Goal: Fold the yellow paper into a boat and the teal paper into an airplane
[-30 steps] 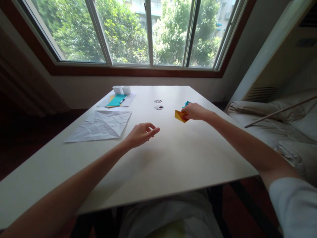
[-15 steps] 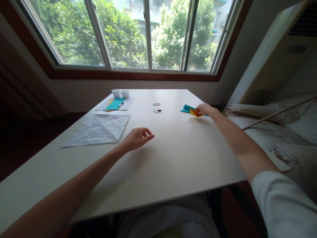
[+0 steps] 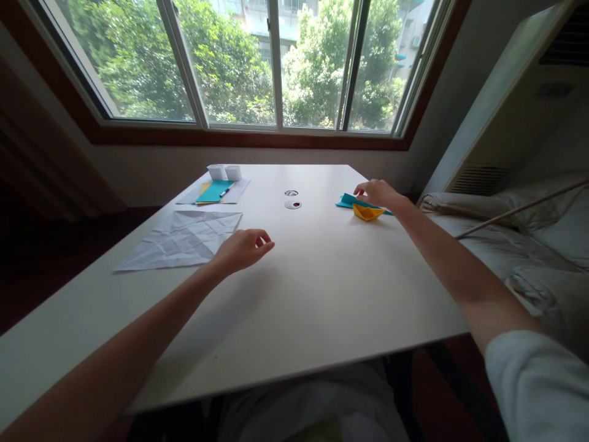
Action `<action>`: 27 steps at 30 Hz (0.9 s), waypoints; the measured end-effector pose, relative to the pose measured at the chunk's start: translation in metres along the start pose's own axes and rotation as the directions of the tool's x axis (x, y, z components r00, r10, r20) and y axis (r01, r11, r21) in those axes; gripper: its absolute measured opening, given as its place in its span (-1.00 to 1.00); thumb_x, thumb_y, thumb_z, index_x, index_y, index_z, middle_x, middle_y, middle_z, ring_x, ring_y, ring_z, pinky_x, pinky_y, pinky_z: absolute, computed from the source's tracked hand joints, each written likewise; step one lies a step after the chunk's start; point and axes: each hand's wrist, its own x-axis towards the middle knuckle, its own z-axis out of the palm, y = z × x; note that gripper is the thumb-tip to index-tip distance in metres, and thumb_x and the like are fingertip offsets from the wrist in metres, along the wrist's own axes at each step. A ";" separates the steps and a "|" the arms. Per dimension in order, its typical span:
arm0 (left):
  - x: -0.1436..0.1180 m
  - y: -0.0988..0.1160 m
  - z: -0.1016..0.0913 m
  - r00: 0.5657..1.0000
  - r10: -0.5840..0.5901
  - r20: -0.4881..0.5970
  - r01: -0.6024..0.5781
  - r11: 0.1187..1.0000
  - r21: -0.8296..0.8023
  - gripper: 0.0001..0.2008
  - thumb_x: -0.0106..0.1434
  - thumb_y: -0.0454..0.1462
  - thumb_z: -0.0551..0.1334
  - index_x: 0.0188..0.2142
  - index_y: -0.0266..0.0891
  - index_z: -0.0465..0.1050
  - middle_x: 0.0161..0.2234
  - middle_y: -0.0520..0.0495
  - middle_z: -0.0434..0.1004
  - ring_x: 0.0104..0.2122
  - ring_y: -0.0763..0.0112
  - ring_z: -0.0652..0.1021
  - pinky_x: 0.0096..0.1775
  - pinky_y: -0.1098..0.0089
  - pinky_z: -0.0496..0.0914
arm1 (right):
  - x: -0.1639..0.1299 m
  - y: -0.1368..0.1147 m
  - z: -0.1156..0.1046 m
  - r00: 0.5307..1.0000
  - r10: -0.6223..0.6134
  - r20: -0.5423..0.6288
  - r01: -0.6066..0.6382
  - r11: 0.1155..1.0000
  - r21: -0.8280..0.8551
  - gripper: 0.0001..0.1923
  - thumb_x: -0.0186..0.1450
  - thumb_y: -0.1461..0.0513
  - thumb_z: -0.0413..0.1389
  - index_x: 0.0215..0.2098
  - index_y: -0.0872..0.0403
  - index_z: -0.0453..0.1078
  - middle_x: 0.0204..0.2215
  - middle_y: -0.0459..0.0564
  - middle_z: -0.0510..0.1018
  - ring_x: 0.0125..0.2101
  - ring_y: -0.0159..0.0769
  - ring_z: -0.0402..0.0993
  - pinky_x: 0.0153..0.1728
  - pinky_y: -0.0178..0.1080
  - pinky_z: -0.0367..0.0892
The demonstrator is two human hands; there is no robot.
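My right hand (image 3: 378,193) reaches over a teal folded paper plane (image 3: 346,200). Its fingers are apart and bent down at the plane's upper edge; whether they touch it I cannot tell. Just in front of the plane sits a yellow folded paper boat (image 3: 368,212), free of the hand. My left hand (image 3: 245,248) hovers above the white table (image 3: 313,294) with fingers loosely curled and nothing in them. Beside it on the left lies a creased white sheet of paper (image 3: 184,236).
Toward the back left, teal paper (image 3: 214,191) and a pen (image 3: 227,189) lie on white sheets, with yellow paper showing beneath. Two small white paper boxes (image 3: 233,173) stand behind. Round grommets (image 3: 292,204) are set in the tabletop. A covered bed (image 3: 488,227) adjoins the right side.
My right hand has let go of the yellow boat and moved up and back over the teal plane. My left hand has shifted slightly left and away from me.
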 end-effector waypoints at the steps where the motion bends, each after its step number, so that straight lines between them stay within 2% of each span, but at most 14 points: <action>1: 0.001 -0.004 -0.002 1.000 -0.023 -0.016 0.024 0.999 0.048 -0.66 0.13 0.00 0.05 -0.33 -0.13 0.45 -0.38 -0.01 0.54 -0.40 0.32 0.50 -0.42 0.44 0.27 | -0.006 -0.012 0.000 0.998 -0.054 -0.046 0.055 0.998 0.025 -0.70 0.23 0.15 -0.03 -0.11 0.03 0.38 -0.20 0.00 0.52 -0.23 -0.26 0.40 -0.27 -0.29 0.17; 5: 0.006 -0.030 -0.011 0.980 -0.174 -0.092 0.192 0.953 0.236 -0.66 0.15 -0.01 0.01 -0.30 -0.11 0.43 -0.31 -0.05 0.53 -0.32 0.20 0.49 -0.41 0.38 0.27 | -0.042 -0.062 0.018 0.960 -0.240 -0.143 0.256 0.961 0.105 -0.74 0.25 0.16 -0.03 -0.20 0.04 0.42 -0.33 -0.04 0.55 -0.34 -0.32 0.42 -0.31 -0.31 0.16; 8: 0.010 -0.057 -0.020 0.953 -0.285 -0.102 0.302 0.882 0.362 -0.59 0.18 0.00 -0.05 -0.25 -0.18 0.42 -0.23 -0.18 0.49 -0.24 0.07 0.46 -0.37 0.30 0.29 | -0.071 -0.087 0.038 0.915 -0.354 -0.194 0.385 0.910 0.152 -0.78 0.25 0.20 -0.03 -0.30 0.06 0.45 -0.41 -0.03 0.55 -0.36 -0.33 0.40 -0.30 -0.30 0.15; 10: 0.010 -0.076 -0.026 0.929 -0.367 -0.044 0.349 0.830 0.435 -0.56 0.21 -0.02 -0.08 -0.20 -0.23 0.41 -0.19 -0.22 0.46 -0.20 0.07 0.44 -0.31 0.28 0.30 | -0.085 -0.095 0.045 0.901 -0.367 -0.232 0.411 0.894 0.179 -0.79 0.25 0.22 -0.02 -0.33 0.07 0.46 -0.48 -0.03 0.54 -0.39 -0.32 0.40 -0.29 -0.28 0.14; 13: 0.008 -0.099 -0.032 0.898 -0.438 -0.048 0.404 0.776 0.483 -0.57 0.25 -0.13 -0.10 -0.15 -0.34 0.39 -0.12 -0.29 0.41 -0.16 0.07 0.39 -0.21 0.17 0.27 | -0.096 -0.100 0.047 0.904 -0.299 -0.305 0.391 0.868 0.307 -0.78 0.26 0.19 -0.02 -0.30 0.07 0.45 -0.50 -0.04 0.53 -0.44 -0.36 0.39 -0.34 -0.31 0.16; 15: 0.004 -0.110 -0.033 0.881 -0.473 -0.029 0.424 0.759 0.495 -0.59 0.26 -0.17 -0.10 -0.16 -0.38 0.39 -0.11 -0.31 0.40 -0.18 0.09 0.38 -0.19 0.10 0.25 | -0.098 -0.103 0.045 0.901 -0.276 -0.335 0.394 0.845 0.362 -0.78 0.26 0.18 -0.02 -0.29 0.06 0.45 -0.48 -0.04 0.53 -0.45 -0.38 0.38 -0.35 -0.33 0.17; 17: 0.002 -0.117 -0.032 0.868 -0.496 -0.017 0.437 0.748 0.500 -0.59 0.27 -0.19 -0.11 -0.18 -0.41 0.40 -0.14 -0.29 0.42 -0.20 0.13 0.37 -0.16 0.07 0.22 | -0.099 -0.107 0.044 0.891 -0.306 -0.336 0.421 0.834 0.357 -0.80 0.25 0.20 -0.01 -0.30 0.06 0.45 -0.48 -0.04 0.53 -0.42 -0.36 0.39 -0.33 -0.32 0.17; 19: 0.002 -0.121 -0.030 0.871 -0.492 0.005 0.425 0.758 0.495 -0.60 0.27 -0.21 -0.12 -0.18 -0.40 0.40 -0.16 -0.27 0.44 -0.20 0.16 0.38 -0.14 0.07 0.21 | -0.100 -0.111 0.046 0.881 -0.349 -0.320 0.451 0.826 0.339 -0.82 0.24 0.23 0.00 -0.32 0.06 0.45 -0.48 -0.04 0.54 -0.40 -0.34 0.40 -0.30 -0.30 0.17; 23: 0.009 -0.113 -0.020 0.914 -0.400 0.074 0.329 0.833 0.445 -0.62 0.23 -0.22 -0.08 -0.16 -0.30 0.43 -0.11 -0.23 0.44 -0.17 0.12 0.42 -0.16 0.21 0.25 | -0.106 -0.122 0.050 0.866 -0.385 -0.319 0.484 0.806 0.341 -0.83 0.23 0.27 0.00 -0.33 0.06 0.44 -0.45 -0.05 0.54 -0.37 -0.34 0.40 -0.26 -0.28 0.17; 25: 0.013 -0.097 -0.012 0.939 -0.329 0.104 0.260 0.872 0.414 -0.65 0.19 -0.21 -0.02 -0.16 -0.23 0.46 -0.10 -0.19 0.46 -0.16 0.11 0.44 -0.19 0.28 0.28 | -0.109 -0.126 0.050 0.859 -0.386 -0.335 0.493 0.799 0.344 -0.83 0.23 0.28 -0.01 -0.33 0.06 0.44 -0.43 -0.05 0.55 -0.35 -0.33 0.40 -0.25 -0.28 0.17; 27: 0.012 -0.071 -0.001 0.967 -0.210 0.143 0.144 0.917 0.371 -0.66 0.15 -0.19 0.02 -0.15 -0.11 0.46 -0.13 -0.10 0.47 -0.17 0.18 0.46 -0.20 0.36 0.29 | -0.111 -0.129 0.048 0.854 -0.376 -0.358 0.496 0.797 0.346 -0.82 0.24 0.27 -0.02 -0.34 0.07 0.43 -0.41 -0.04 0.55 -0.33 -0.33 0.40 -0.24 -0.29 0.18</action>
